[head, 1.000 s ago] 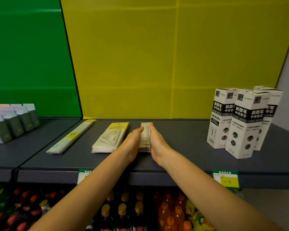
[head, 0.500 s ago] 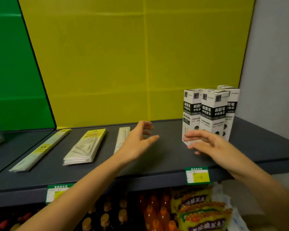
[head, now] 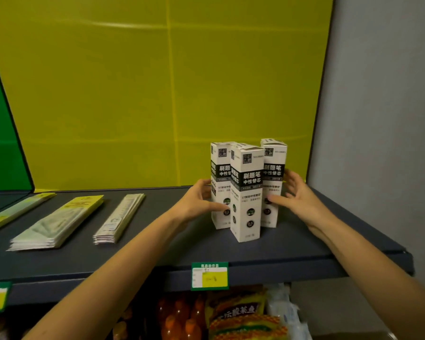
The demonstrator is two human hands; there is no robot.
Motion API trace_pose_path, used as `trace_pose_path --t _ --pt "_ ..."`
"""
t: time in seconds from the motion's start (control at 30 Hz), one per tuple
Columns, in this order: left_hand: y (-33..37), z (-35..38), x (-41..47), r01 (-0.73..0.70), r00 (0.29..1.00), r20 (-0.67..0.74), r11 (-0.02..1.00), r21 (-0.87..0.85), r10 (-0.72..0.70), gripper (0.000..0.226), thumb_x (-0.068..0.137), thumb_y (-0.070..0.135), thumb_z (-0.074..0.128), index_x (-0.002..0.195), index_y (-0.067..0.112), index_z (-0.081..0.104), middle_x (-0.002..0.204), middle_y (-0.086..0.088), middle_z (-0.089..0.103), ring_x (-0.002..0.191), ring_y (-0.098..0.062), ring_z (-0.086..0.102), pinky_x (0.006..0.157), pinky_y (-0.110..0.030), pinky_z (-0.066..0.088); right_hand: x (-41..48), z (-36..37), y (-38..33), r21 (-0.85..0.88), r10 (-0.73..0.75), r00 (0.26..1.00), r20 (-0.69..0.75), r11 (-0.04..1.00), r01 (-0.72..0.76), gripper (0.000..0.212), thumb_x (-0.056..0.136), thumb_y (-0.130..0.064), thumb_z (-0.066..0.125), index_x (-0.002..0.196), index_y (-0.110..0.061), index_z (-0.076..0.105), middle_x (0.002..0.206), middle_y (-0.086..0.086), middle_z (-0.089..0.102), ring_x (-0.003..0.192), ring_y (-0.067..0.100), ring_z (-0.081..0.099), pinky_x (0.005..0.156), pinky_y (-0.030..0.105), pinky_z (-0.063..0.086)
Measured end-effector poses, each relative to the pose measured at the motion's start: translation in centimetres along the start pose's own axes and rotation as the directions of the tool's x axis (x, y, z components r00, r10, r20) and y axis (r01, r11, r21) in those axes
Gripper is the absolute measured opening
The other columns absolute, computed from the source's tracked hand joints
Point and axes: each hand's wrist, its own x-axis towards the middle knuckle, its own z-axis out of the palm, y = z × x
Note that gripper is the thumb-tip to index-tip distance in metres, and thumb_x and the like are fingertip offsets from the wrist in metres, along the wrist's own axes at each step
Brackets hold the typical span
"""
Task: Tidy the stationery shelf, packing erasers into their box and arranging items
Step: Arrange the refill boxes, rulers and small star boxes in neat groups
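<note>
Bracketing the cluster of tall white refill boxes, your hands meet it from either side. Your left hand (head: 196, 202) lays its thumb across the front of the left box (head: 220, 168), with the fingers curled round its far side. Your right hand (head: 297, 200) does the same on the right box (head: 274, 165), thumb on the front face and fingers wrapped round the outer edge. The front box (head: 248, 192) stands between them, nearest you, gripped by neither hand. All three stand upright and close together toward the right end of the dark shelf (head: 157, 241). Well apart to the left lie a narrow stack of packets (head: 119, 218), a wider yellow-topped stack (head: 59, 222) and a long packet (head: 17, 208). A green price tag (head: 209, 276) hangs on the shelf lip below the boxes.
</note>
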Motion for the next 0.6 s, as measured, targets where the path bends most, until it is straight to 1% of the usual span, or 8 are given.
trace_pose_path --t 0.07,0.13,0.23,0.33,0.4,0.47,0.53,0.6 --pt "-0.2 0.4 0.4 0.002 1.000 -0.029 1.000 0.005 -0.001 0.064 0.074 0.002 0.071 0.129 0.005 0.040 0.127 -0.012 0.056 0.109 -0.020 0.055 0.085 -0.026 0.047 0.9 -0.2 0.3 0.051 0.009 0.996 0.085 0.999 -0.014 0.075 0.079 -0.002 0.066 0.142 -0.011 0.027 0.144 0.009 0.043 0.125 0.016 0.045 0.100 0.028 0.036" --pt "-0.5 0.4 0.5 0.000 0.998 -0.065 1.000 0.024 0.002 0.056 0.075 0.006 0.071 0.124 0.004 0.044 0.123 -0.013 0.058 0.110 -0.024 0.057 0.085 -0.027 0.048 1.4 -0.8 1.0 0.058 -0.004 0.992 0.122 0.998 -0.003 0.069 0.078 -0.003 0.066 0.138 -0.009 0.033 0.136 0.009 0.051 0.116 0.015 0.051 0.097 0.028 0.041" --pt "-0.7 -0.8 -0.4 0.012 0.995 -0.095 1.000 0.015 -0.010 0.052 0.075 0.006 0.070 0.122 0.006 0.047 0.119 -0.010 0.060 0.109 -0.022 0.058 0.086 -0.028 0.049 1.6 -2.4 1.8 0.075 -0.010 0.992 0.126 0.997 0.000 0.063 0.078 -0.007 0.066 0.134 -0.014 0.037 0.121 -0.003 0.056 0.112 0.013 0.052 0.093 0.029 0.042" --pt "-0.8 -2.3 -1.8 0.014 0.997 -0.070 1.000 -0.005 -0.014 0.048 0.074 0.004 0.070 0.118 0.013 0.052 0.115 -0.005 0.064 0.105 -0.015 0.060 0.084 -0.026 0.049 1.1 -4.3 2.2 0.099 -0.015 0.986 0.165 0.995 -0.001 0.050 0.079 -0.008 0.065 0.121 -0.024 0.043 0.102 -0.016 0.058 0.104 0.009 0.054 0.082 0.023 0.044" --pt "-0.7 -2.6 -2.6 0.004 0.999 -0.046 1.000 0.009 -0.004 0.046 0.073 0.002 0.070 0.112 0.019 0.054 0.112 -0.002 0.065 0.104 -0.013 0.062 0.083 -0.025 0.050 0.7 -4.8 2.1 0.068 -0.037 0.977 0.212 0.997 0.023 0.045 0.078 -0.008 0.065 0.112 -0.030 0.045 0.100 -0.018 0.058 0.097 0.002 0.055 0.074 0.019 0.045" --pt "-0.5 -2.2 -3.0 -0.014 0.999 -0.029 1.000 0.016 0.015 0.047 0.071 0.001 0.070 0.110 0.022 0.055 0.112 -0.001 0.067 0.104 -0.011 0.064 0.082 -0.023 0.052 0.5 -4.8 2.0 0.027 -0.066 0.966 0.251 0.998 0.061 0.047 0.077 -0.010 0.066 0.112 -0.033 0.044 0.101 -0.020 0.057 0.094 -0.003 0.055 0.072 0.018 0.046" --pt "-0.4 -1.3 -3.1 -0.036 0.999 -0.008 0.999 0.018 0.036 0.049 0.071 0.000 0.071 0.114 0.018 0.056 0.112 -0.002 0.068 0.104 -0.012 0.065 0.080 -0.021 0.055 0.4 -4.4 1.8 0.008 -0.092 0.955 0.281 0.996 0.094 0.046 0.077 -0.011 0.066 0.109 -0.037 0.044 0.102 -0.021 0.058 0.095 -0.005 0.055 0.071 0.016 0.048" --pt "-0.4 -0.4 -3.0 -0.056 0.998 -0.005 0.998 0.009 0.056 0.053 0.071 -0.001 0.071 0.119 0.010 0.054 0.114 -0.006 0.068 0.106 -0.016 0.065 0.084 -0.023 0.056 0.4 -3.8 1.6 -0.002 -0.118 0.945 0.304 0.992 0.124 0.045 0.078 -0.011 0.067 0.104 -0.041 0.045 0.102 -0.021 0.058 0.095 -0.006 0.056 0.068 0.013 0.051"
